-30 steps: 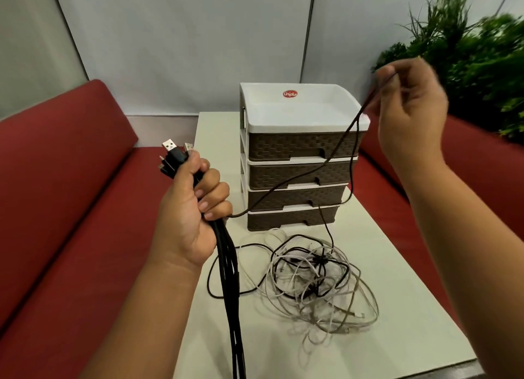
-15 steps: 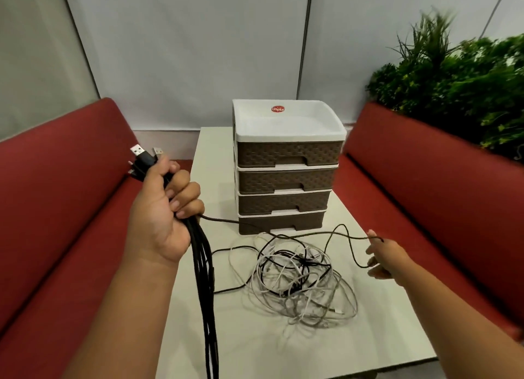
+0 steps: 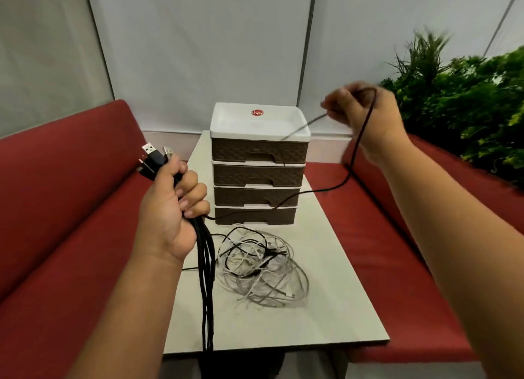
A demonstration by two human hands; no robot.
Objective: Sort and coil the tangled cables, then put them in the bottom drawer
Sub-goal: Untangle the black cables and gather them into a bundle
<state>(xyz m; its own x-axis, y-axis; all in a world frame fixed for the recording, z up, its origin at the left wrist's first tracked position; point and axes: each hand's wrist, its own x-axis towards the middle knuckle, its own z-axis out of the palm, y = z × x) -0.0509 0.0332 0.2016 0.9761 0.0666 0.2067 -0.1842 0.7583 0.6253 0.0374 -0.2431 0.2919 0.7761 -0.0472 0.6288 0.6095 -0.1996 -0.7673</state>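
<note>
My left hand (image 3: 173, 208) grips a bundle of black cables (image 3: 206, 288) near their USB plugs, and the strands hang down past the table's front edge. My right hand (image 3: 365, 114) is raised to the right of the drawer unit, pinching a single black cable (image 3: 357, 143) that sags down and runs back to my left fist. A tangle of white and black cables (image 3: 261, 268) lies on the table in front of the drawers. The brown drawer unit (image 3: 258, 177) has several drawers, and the bottom drawer (image 3: 255, 215) is shut.
The white table (image 3: 334, 293) stands between red bench seats (image 3: 71, 236) on both sides. A green plant (image 3: 467, 100) rises behind the right seat. Grey wall panels stand behind the drawer unit.
My right hand has risen from beside the tangle to above the drawer unit's right side, lifting the single black cable. My left hand keeps its grip on the bundle.
</note>
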